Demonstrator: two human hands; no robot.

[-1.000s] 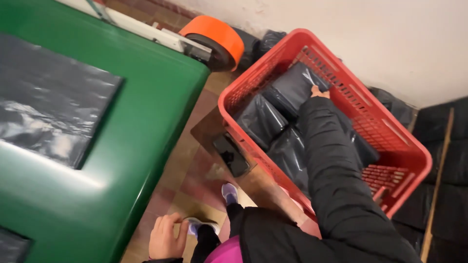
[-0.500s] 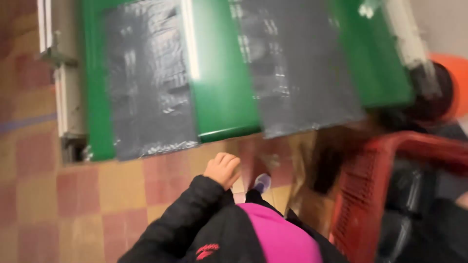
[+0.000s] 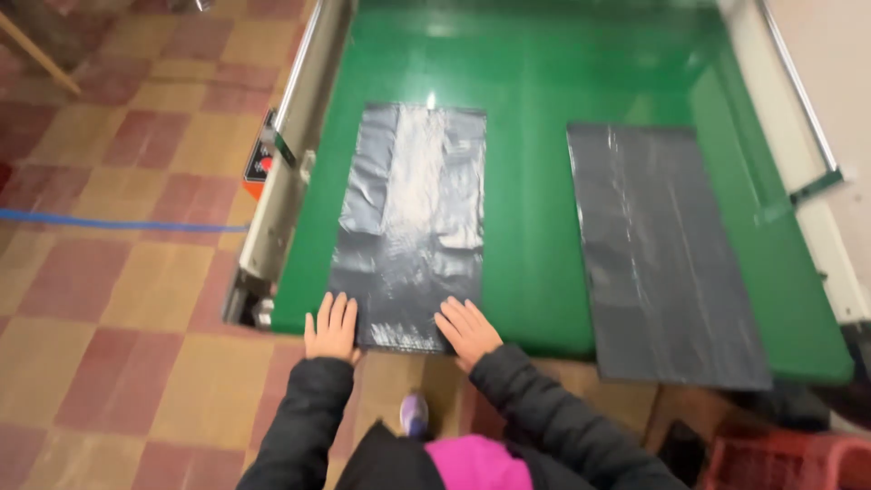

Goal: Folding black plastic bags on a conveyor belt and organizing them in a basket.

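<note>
The left bag [image 3: 410, 227] is dark grey, glossy and wrinkled, lying flat on the green table [image 3: 526, 209] at centre frame, its long axis running from the near edge up the frame. Left hand [image 3: 331, 328] and right hand [image 3: 467, 331] rest flat with fingers spread on its near corners, gripping nothing. A second bag [image 3: 667, 254] lies parallel, right of centre.

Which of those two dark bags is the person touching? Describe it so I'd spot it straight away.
Find the green table. Two dark grey plastic bags lie flat on it, side by side. It is the left bag, shiny and wrinkled, with the left hand and right hand at its near corners; the right bag lies untouched and overhangs the table's near edge.
</note>
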